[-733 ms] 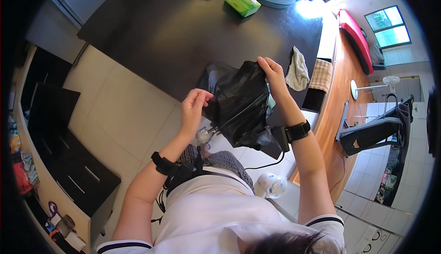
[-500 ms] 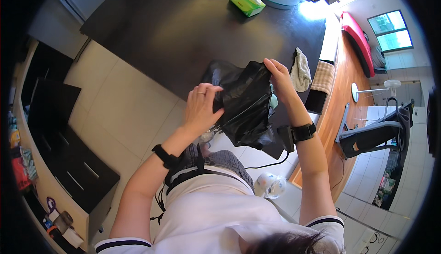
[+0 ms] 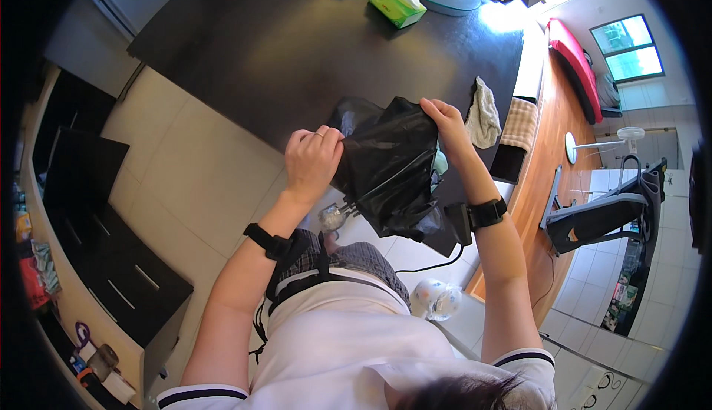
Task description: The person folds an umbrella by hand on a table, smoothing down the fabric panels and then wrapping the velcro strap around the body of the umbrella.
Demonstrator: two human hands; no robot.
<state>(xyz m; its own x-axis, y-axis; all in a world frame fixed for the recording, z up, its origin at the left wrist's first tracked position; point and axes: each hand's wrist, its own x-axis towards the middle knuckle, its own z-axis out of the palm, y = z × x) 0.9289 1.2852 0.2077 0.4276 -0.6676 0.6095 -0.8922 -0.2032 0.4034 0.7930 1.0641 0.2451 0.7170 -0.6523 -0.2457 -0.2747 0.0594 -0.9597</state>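
A crinkled black plastic bag (image 3: 386,165) hangs between my two hands at the near edge of the dark table (image 3: 297,47). My left hand (image 3: 313,159) pinches its left rim, fingers curled over the plastic. At the upper right corner my right hand (image 3: 445,122) grips the bag between thumb and fingers. Something pale green (image 3: 440,161) shows behind the bag by my right wrist; most of it is hidden. A black strap circles each wrist, and a dark box-like device with a cable sits beside the right one.
A grey-white cloth (image 3: 483,117) lies at the table's right edge, near a checked brown cloth (image 3: 519,124). Green tissue packs (image 3: 397,2) and a glass dish stand at the far side. Below the bag is a clear-wrapped item (image 3: 437,299). A folded treadmill-like machine (image 3: 601,213) stands right.
My left hand has moved a little left and up, and its spread fingers have closed on the bag's rim. My right hand keeps its grip, almost still.
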